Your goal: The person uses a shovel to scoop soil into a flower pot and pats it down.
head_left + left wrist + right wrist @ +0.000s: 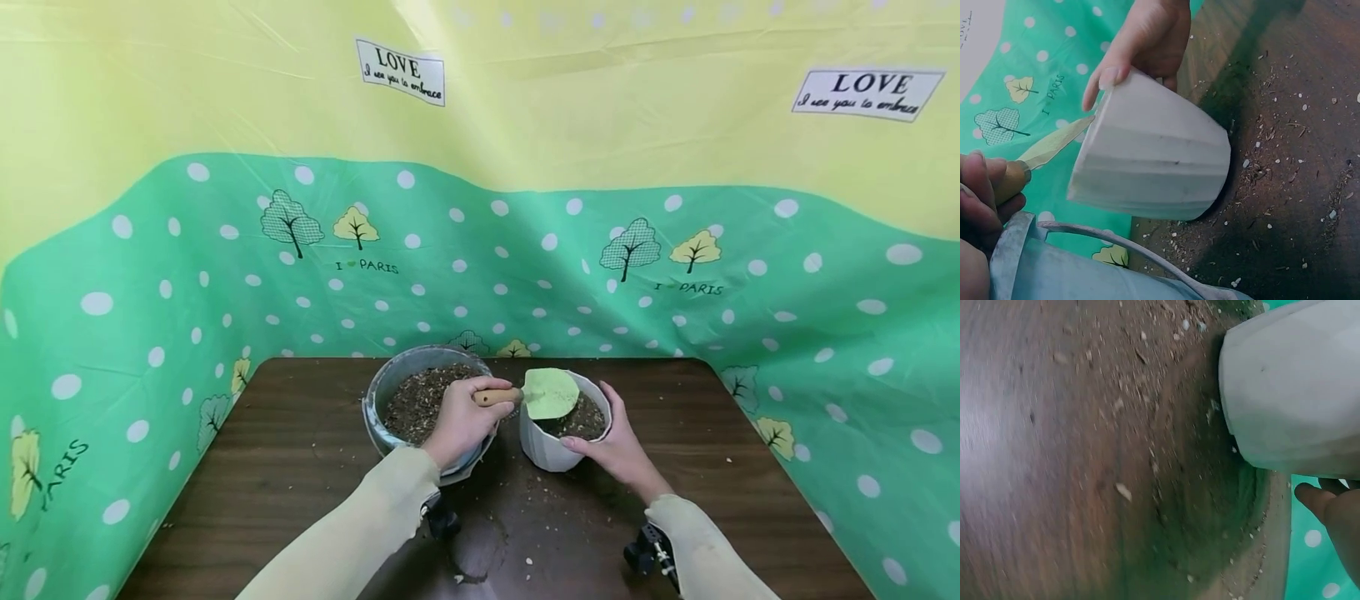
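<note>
My left hand [463,418] grips the wooden handle of a garden trowel [551,393] with a pale green blade. The blade lies over the rim of a white flower pot [553,450], above the dark soil [588,419] inside it. With thumb and fingers around the pot's right side, my right hand [618,446] holds it; in the left wrist view its thumb lies at the rim. Left of the pot stands a grey-blue bucket [378,417] of soil, beneath my left hand. The right wrist view shows the pot's side [1297,387] and some fingers [1319,500].
Both containers stand near the far edge of a dark wooden table [300,467]. Soil crumbs and white grains [1272,162] are scattered around the pot. A curved bucket handle [1135,247] shows in the left wrist view. Behind hangs a green and yellow printed cloth [450,242].
</note>
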`<state>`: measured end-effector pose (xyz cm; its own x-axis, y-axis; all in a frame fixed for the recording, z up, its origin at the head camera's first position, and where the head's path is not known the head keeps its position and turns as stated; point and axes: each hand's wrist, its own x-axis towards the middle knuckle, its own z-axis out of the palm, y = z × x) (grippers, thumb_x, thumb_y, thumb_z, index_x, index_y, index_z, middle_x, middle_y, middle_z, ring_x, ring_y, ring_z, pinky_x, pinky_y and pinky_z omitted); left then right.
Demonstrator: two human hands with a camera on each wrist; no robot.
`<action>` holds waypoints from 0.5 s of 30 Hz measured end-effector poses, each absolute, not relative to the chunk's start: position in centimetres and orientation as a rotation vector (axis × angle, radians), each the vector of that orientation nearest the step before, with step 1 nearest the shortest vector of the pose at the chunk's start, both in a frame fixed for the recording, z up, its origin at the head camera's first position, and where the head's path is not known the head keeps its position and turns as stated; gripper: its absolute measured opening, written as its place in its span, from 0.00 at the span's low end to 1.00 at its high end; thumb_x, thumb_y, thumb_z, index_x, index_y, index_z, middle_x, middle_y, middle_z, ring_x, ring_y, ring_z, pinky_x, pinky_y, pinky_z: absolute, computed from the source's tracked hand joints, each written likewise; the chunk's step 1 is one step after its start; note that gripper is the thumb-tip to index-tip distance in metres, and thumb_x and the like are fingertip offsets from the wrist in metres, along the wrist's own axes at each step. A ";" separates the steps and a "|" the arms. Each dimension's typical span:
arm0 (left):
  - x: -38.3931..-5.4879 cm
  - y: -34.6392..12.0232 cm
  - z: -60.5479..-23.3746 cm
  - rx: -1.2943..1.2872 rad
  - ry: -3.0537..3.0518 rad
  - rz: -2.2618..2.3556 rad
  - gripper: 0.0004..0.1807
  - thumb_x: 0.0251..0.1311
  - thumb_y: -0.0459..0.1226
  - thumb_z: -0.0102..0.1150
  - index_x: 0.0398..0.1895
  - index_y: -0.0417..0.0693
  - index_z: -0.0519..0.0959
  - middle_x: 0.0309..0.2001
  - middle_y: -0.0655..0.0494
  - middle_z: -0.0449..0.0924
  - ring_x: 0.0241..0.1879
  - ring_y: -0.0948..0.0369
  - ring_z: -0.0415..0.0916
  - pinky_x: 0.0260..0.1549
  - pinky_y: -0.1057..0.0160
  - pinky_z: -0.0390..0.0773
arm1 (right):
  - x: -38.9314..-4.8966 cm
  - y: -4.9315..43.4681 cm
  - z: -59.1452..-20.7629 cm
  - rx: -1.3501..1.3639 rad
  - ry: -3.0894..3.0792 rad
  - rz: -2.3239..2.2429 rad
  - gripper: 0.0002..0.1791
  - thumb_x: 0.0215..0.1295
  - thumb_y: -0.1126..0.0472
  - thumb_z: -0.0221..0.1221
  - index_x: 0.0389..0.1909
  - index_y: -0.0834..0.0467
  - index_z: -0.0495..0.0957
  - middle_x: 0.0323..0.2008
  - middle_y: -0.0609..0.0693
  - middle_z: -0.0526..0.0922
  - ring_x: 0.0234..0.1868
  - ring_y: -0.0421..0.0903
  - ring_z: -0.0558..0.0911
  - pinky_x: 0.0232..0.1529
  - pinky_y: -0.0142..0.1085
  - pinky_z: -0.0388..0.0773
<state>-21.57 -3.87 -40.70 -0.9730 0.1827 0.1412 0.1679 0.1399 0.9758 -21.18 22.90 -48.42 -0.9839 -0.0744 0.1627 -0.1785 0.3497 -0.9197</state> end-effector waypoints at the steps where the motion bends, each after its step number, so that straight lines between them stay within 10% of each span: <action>1: -21.6 -3.9 -40.7 0.357 2.361 2.021 0.13 0.58 0.27 0.68 0.47 0.42 0.86 0.38 0.46 0.81 0.17 0.61 0.74 0.21 0.51 0.81 | -21.2 23.1 -48.3 0.255 -2.527 1.703 0.60 0.53 0.63 0.74 0.77 0.59 0.42 0.70 0.65 0.56 0.68 0.61 0.59 0.64 0.58 0.57; 15: -21.8 -4.0 -40.9 0.354 2.350 2.031 0.14 0.57 0.26 0.69 0.47 0.42 0.86 0.38 0.46 0.82 0.14 0.62 0.73 0.19 0.52 0.80 | -20.9 26.2 -46.8 0.327 -2.687 1.707 0.55 0.58 0.62 0.72 0.77 0.66 0.45 0.70 0.70 0.58 0.67 0.66 0.64 0.53 0.39 0.76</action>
<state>-21.81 -3.96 -40.90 -0.9743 0.1800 0.1358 0.1604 0.1301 0.9784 -20.95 26.19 -46.79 -0.9774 -0.2031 0.0595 -0.1401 0.4105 -0.9010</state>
